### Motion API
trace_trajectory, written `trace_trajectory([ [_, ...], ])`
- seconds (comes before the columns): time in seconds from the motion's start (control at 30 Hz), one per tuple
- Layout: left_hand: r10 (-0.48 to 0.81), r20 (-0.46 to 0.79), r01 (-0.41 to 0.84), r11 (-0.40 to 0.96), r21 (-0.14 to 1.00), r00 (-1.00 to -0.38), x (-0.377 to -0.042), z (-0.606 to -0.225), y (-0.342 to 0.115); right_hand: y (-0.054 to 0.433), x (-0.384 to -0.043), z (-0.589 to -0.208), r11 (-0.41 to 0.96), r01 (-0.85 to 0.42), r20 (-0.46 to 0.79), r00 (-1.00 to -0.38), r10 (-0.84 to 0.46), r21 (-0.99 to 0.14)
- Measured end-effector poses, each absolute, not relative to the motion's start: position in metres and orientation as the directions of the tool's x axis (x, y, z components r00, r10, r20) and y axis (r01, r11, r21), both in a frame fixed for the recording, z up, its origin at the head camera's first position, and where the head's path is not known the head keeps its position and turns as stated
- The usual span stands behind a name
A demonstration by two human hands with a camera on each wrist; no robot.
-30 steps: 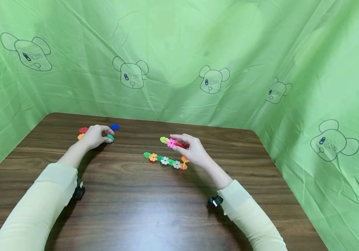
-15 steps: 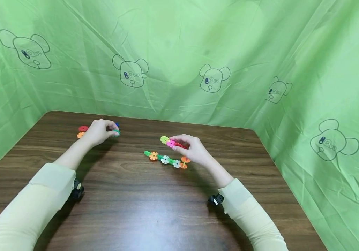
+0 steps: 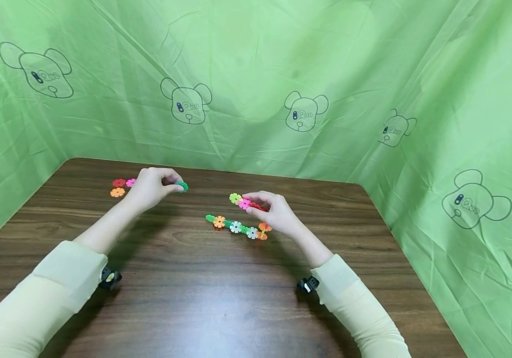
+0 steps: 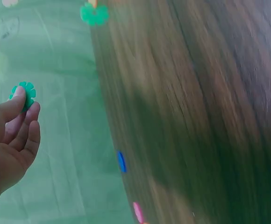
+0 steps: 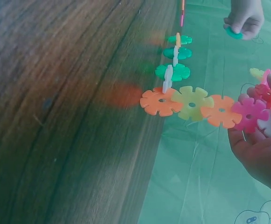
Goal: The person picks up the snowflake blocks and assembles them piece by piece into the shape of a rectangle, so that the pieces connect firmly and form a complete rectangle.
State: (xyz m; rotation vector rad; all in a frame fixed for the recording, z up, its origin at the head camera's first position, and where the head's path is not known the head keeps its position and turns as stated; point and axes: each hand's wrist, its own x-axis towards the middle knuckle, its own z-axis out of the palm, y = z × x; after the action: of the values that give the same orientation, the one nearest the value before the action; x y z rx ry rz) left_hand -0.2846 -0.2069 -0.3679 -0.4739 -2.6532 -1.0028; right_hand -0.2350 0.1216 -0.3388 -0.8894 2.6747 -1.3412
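In the head view my left hand (image 3: 148,189) pinches a green flower-shaped snowflake disc (image 3: 182,187) between thumb and fingers. The left wrist view shows that notched green disc (image 4: 29,94) held up edge-high at the fingertips. To the right, my right hand (image 3: 277,214) grips a chain of interlocked snowflake discs (image 3: 236,227). The chain bends round at the hand: orange, yellow, pink and white discs (image 5: 191,103) run into the palm in the right wrist view. Its other end, a yellow-green disc (image 3: 235,199), sticks out past the fingers beside a pink one.
Loose discs lie at the table's back left: a red disc (image 3: 119,183), an orange disc (image 3: 117,192) and a pink disc (image 3: 131,183). A blue disc (image 4: 122,161) shows in the left wrist view. Green cloth (image 3: 247,144) hangs behind the wooden table (image 3: 220,288).
My left hand has lifted the green disc and carried it rightward, away from the loose pieces, uncovering the pink disc. The right hand with the chain stays almost in place.
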Motion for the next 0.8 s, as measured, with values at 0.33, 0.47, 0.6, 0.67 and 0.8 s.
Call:
trace_trajectory([
  [0.33,0.212,0.384,0.426,0.626,0.652,-0.899,-0.264,-0.357,-0.176,0.125,-0.244,-0.352,0.472,-0.466,0.208,-0.84,-0.501,-0.748],
  [0.47,0.204,0.372,0.417,0.589,0.692,-0.906,-0.259,-0.357,-0.166,0.13,-0.256,-0.368,0.472,-0.473,0.22,-0.84,-0.496,-0.744],
  [0.6,0.201,0.318,0.376,0.532,0.759,-0.927,-0.256,-0.356,-0.157,0.131,-0.259,-0.372,0.465,-0.477,0.228,-0.838,-0.496,-0.745],
  [0.67,0.192,0.288,0.346,0.496,0.797,-0.938,-0.255,-0.356,-0.152,0.131,-0.259,-0.372,0.461,-0.482,0.232,-0.835,-0.498,-0.745],
  [0.8,0.174,0.239,0.29,0.404,0.867,-0.955,-0.253,-0.357,-0.142,0.131,-0.258,-0.372,0.455,-0.493,0.24,-0.828,-0.506,-0.742],
])
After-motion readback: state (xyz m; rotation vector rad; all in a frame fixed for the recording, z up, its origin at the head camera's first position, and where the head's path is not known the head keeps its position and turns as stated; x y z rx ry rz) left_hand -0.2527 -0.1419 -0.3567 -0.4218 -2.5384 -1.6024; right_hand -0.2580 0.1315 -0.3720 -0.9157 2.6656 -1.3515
